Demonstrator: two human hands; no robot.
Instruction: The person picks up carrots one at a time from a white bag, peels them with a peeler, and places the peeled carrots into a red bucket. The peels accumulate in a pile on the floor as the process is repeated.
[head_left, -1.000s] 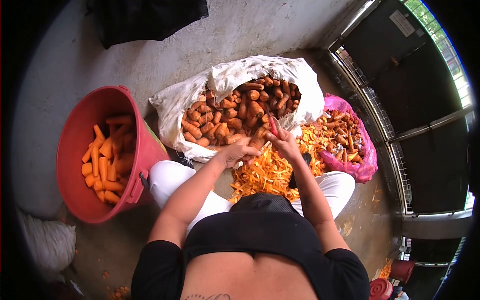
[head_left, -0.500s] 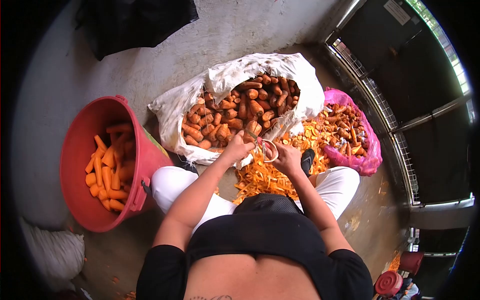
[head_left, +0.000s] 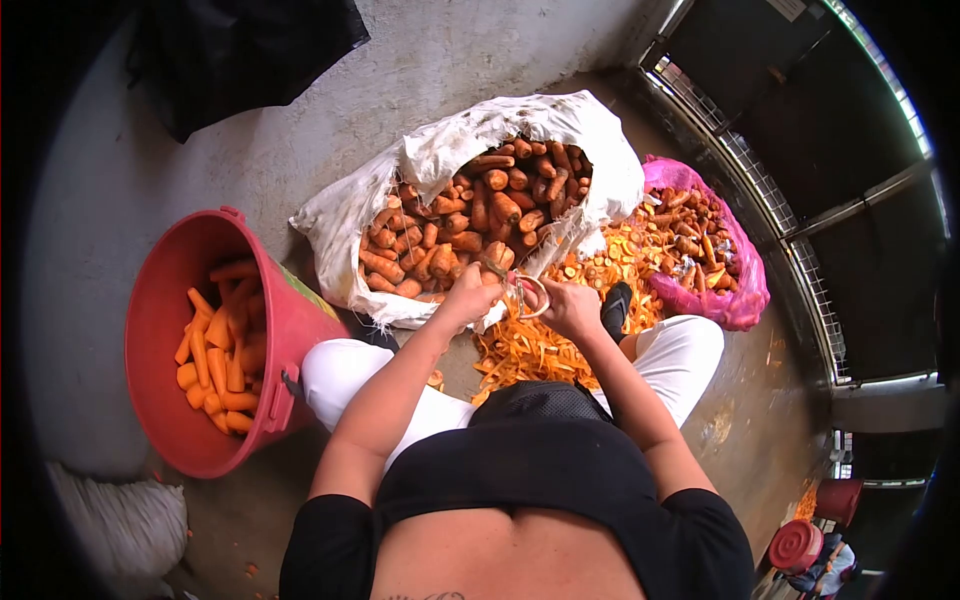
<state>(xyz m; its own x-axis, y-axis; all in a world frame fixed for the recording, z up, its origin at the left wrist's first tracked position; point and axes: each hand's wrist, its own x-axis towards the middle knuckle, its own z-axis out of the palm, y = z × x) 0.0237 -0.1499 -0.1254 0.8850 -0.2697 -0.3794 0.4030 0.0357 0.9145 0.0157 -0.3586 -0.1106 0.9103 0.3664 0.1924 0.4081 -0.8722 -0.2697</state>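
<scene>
- Carrot (head_left: 497, 257) sits just above the frame's centre, in front of the sack (head_left: 350, 210), by the left fingertips.
- Left hand (head_left: 468, 299): I see it curled nearly closed around the carrot's lower end.
- Right hand (head_left: 573, 309): I have it partly closed on a reddish tool (head_left: 512, 277), mostly hidden; how tight, I cannot tell.
- Pale loop (head_left: 546, 297) hangs between the hands; peel or tool part, I cannot tell.
- Peelings (head_left: 530, 350) heap below the hands, right of centre.
- Pink bag (head_left: 752, 280) of carrot scraps lies at right, past the shoe (head_left: 617, 304).
- Red bucket (head_left: 160, 415) at left holds peeled carrots (head_left: 217, 367).
</scene>
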